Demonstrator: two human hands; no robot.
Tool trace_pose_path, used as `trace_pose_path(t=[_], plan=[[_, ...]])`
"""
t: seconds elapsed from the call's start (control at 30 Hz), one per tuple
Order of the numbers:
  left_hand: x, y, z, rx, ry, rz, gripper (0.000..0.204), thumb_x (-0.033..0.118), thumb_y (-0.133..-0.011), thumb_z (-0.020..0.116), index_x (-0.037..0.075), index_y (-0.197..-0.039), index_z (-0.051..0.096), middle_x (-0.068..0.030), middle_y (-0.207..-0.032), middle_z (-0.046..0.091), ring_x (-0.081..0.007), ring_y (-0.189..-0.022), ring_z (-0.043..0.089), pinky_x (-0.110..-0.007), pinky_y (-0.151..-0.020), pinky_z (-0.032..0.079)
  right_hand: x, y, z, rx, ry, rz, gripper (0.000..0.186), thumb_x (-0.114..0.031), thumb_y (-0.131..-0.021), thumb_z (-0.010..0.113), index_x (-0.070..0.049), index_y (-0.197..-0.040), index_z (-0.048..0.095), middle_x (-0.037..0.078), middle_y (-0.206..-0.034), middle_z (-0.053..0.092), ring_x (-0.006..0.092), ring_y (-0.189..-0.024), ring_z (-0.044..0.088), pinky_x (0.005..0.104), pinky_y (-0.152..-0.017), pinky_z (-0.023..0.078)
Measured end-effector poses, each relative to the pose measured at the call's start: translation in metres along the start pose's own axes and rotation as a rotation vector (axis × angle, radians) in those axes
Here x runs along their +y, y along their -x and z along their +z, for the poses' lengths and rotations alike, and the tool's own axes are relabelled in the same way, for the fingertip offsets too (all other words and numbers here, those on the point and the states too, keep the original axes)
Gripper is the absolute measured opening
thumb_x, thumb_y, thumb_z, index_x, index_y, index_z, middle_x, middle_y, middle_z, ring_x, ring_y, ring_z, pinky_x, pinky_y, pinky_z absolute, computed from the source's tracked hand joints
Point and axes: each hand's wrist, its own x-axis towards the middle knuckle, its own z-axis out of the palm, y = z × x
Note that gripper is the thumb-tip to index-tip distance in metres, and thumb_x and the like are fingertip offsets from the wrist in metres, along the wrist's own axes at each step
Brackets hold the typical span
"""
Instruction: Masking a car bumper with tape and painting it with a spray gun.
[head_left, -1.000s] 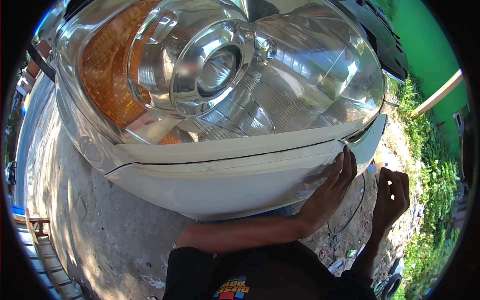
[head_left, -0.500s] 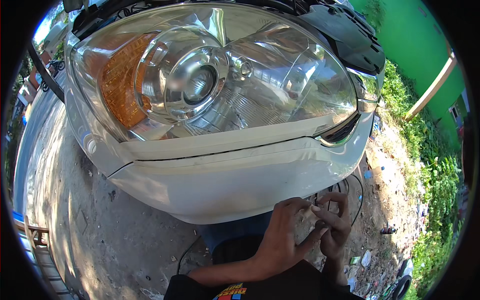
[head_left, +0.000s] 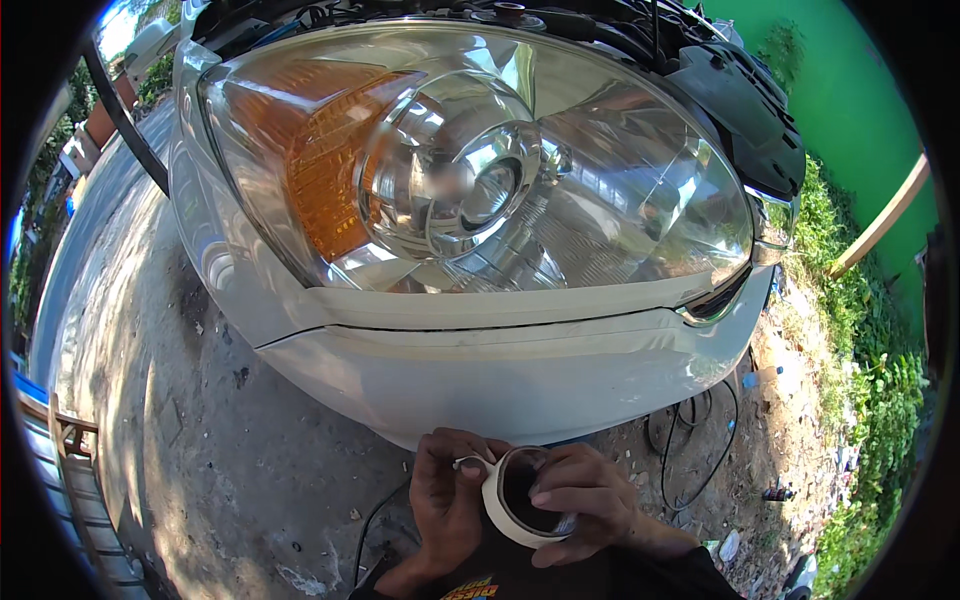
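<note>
A roll of pale masking tape [head_left: 500,512] is between my hands at the bottom middle. My left hand [head_left: 450,500] pinches its loose end, while my right hand [head_left: 590,500] grips the roll, fingers over the rim. Just above them is a white car bumper [head_left: 520,380], beneath a large headlight [head_left: 600,220] with an amber section on its left. Pale tape strips [head_left: 500,305] run along the lower border of the headlight and the top of the bumper.
The open engine bay [head_left: 330,15] shows along the top. Black cables [head_left: 680,490] lie on the dirt below the bumper. To the right are weeds [head_left: 870,440], a green wall [head_left: 860,90] and a slanted wooden post [head_left: 880,215]; at the far left stands a wooden frame [head_left: 75,435].
My left hand has left the taped bumper and both hands have moved down and together at my body, where the tape roll now shows. The view takes in more of the engine bay.
</note>
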Motion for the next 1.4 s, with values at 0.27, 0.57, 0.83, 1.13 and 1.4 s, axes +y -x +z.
trace_pose_path(t=[0.27, 0.57, 0.83, 1.13, 1.4], plan=[[0.008, -0.016, -0.035, -0.035, 0.139, -0.063, 0.026, 0.023, -0.107, 0.060, 0.002, -0.105, 0.046, -0.0108, -0.099, 0.057, -0.0263, -0.097, 0.071, -0.035, -0.084, 0.054, 0.028, -0.030, 0.007, -0.316, -0.132, -0.328, 0.039, -0.040, -0.085, 0.086, -0.004, -0.084, 0.071, 0.005, -0.074, 0.068, 0.0239, -0.071, 0.071, 0.0461, -0.081, 0.061], [0.026, -0.042, -0.080, 0.174, -0.207, 0.251, 0.028, 0.026, -0.104, 0.065, 0.003, -0.098, 0.049, -0.0081, -0.091, 0.053, -0.0278, -0.092, 0.071, -0.062, -0.106, 0.050, -0.004, -0.074, -0.023, -0.679, 0.288, 0.228, 0.031, -0.037, -0.092, 0.080, -0.007, -0.084, 0.073, 0.005, -0.063, 0.064, 0.0187, -0.050, 0.065, 0.0311, -0.047, 0.053], [0.022, -0.063, -0.085, 0.279, -0.053, 0.325, 0.034, 0.034, -0.105, 0.064, 0.004, -0.095, 0.051, -0.0069, -0.084, 0.052, -0.0187, -0.080, 0.057, -0.041, -0.079, 0.051, -0.011, -0.080, -0.026, -0.634, -0.372, -0.046, 0.023, -0.025, -0.089, 0.083, -0.005, -0.086, 0.073, 0.003, -0.063, 0.065, 0.0197, -0.057, 0.068, 0.0330, -0.053, 0.055], [0.015, -0.081, -0.110, 0.526, -0.358, 0.431, 0.023, 0.023, -0.107, 0.061, 0.004, -0.096, 0.056, -0.0051, -0.089, 0.057, -0.0154, -0.085, 0.054, -0.033, -0.084, 0.046, -0.038, -0.082, -0.098, -0.954, 0.260, 0.284, 0.027, -0.033, -0.088, 0.084, -0.007, -0.087, 0.077, 0.005, -0.058, 0.062, 0.0244, -0.050, 0.066, 0.0358, -0.048, 0.051], [0.004, -0.093, -0.101, 0.582, -0.456, 0.413, 0.017, 0.019, -0.107, 0.061, 0.005, -0.098, 0.056, 0.0013, -0.091, 0.054, -0.0091, -0.087, 0.049, -0.025, -0.084, 0.041, -0.049, -0.071, -0.125, -0.949, 0.383, 0.484, 0.019, -0.022, -0.085, 0.083, -0.004, -0.084, 0.078, 0.008, -0.064, 0.069, 0.0232, -0.059, 0.068, 0.0354, -0.051, 0.051]])
